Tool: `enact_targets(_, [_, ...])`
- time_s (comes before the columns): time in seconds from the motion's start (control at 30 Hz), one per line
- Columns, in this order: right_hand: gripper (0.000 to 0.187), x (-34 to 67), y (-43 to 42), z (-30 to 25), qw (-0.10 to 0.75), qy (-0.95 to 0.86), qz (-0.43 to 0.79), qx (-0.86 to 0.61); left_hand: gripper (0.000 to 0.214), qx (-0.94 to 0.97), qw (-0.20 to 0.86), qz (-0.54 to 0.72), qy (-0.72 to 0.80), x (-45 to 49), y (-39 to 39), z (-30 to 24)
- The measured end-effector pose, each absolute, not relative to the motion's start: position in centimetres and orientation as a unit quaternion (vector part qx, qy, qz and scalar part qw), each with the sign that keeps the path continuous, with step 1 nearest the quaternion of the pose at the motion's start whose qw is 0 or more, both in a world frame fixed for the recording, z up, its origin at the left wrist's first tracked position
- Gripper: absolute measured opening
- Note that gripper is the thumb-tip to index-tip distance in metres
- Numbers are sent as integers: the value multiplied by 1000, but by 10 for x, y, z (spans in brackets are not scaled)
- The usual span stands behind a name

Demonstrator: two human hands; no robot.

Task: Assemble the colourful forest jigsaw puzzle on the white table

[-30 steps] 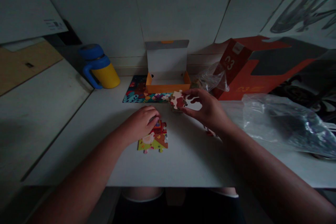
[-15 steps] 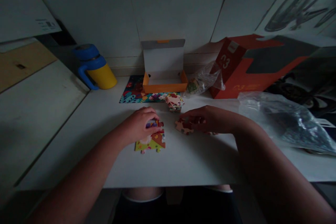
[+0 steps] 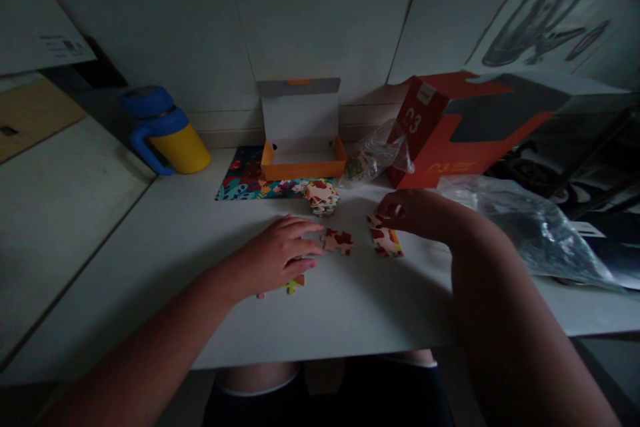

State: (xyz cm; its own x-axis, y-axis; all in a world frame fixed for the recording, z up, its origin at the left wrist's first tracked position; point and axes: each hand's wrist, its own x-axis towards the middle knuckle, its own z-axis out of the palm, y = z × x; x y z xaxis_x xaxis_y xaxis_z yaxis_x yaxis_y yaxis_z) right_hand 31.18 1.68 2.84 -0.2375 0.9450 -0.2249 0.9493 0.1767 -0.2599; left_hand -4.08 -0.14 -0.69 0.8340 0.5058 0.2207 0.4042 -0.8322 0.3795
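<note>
My left hand point(image 3: 277, 255) lies flat with fingers stretched out over a small joined patch of jigsaw pieces point(image 3: 294, 284), of which only a yellow and red corner shows. Its fingertips almost touch a loose red and cream piece point(image 3: 337, 241). My right hand point(image 3: 417, 212) rests on the white table point(image 3: 350, 307), fingers curled at the top of a few more pieces point(image 3: 385, 241). Whether it grips one I cannot make out. A small stack of pieces point(image 3: 321, 195) sits behind them.
An open orange box point(image 3: 302, 161) stands on a colourful picture sheet point(image 3: 245, 181) at the back. A blue and yellow jug point(image 3: 163, 133) is at back left. A clear bag point(image 3: 376, 155), a red carton point(image 3: 465, 130) and a big plastic bag point(image 3: 530, 227) lie to the right.
My right hand brought a red and cream piece down from near the box, laid it on the table and moved right to other pieces. My left hand flattened over the joined patch.
</note>
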Motion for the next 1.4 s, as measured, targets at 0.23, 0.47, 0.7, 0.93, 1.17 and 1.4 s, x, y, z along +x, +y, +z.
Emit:
enact_targets(0.23, [27, 299, 14, 28, 31, 769, -203, 605, 33, 952, 140, 117, 247, -27, -8, -13])
enact_targets(0.47, [33, 284, 9, 32, -30, 804, -202, 558, 32, 944, 149, 102, 275, -27, -9, -6])
enact_targets(0.7, [49, 253, 0, 22, -66, 856, -156, 489, 31, 937, 172, 114, 282, -27, -11, -9])
enact_targets(0.93, [21, 241, -7, 27, -75, 859, -163, 479, 38, 927, 214, 129, 280, -29, -11, -10])
enact_targets(1.17, [17, 242, -8, 27, -69, 870, -158, 462, 33, 919, 244, 143, 273, -27, -12, -6])
enact_targets(1.4, [26, 252, -5, 23, -61, 879, -124, 456, 25, 919, 225, 153, 284, -30, -8, -9])
